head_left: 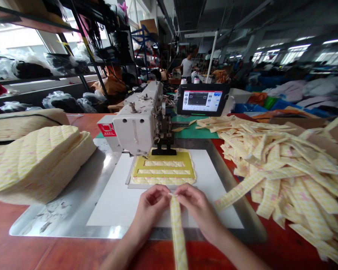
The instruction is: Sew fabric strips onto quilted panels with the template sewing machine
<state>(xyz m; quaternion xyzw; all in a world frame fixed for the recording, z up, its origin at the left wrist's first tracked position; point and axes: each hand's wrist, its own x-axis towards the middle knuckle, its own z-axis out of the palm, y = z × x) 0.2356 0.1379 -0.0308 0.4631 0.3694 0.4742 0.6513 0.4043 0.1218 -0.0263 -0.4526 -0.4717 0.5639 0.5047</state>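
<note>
My left hand [155,198] and my right hand [192,198] meet in front of the sewing machine. Both pinch the upper end of a yellow checked fabric strap [178,228], one at each corner. The strap hangs down towards me past the table's near edge. Just beyond my fingers, a quilted yellow fabric panel [163,180] lies under a gold-coloured template [165,168] with long slots. The black presser foot [163,147] of the white sewing machine [138,125] sits over the panel's far edge.
On the right lies a big heap of yellow straps [287,168]. A stack of quilted panels [42,161] stands at left. Behind the machine is a lit control screen [202,100]. A white sheet [109,202] covers part of the metal plate [64,215]. A person [187,67] stands far back.
</note>
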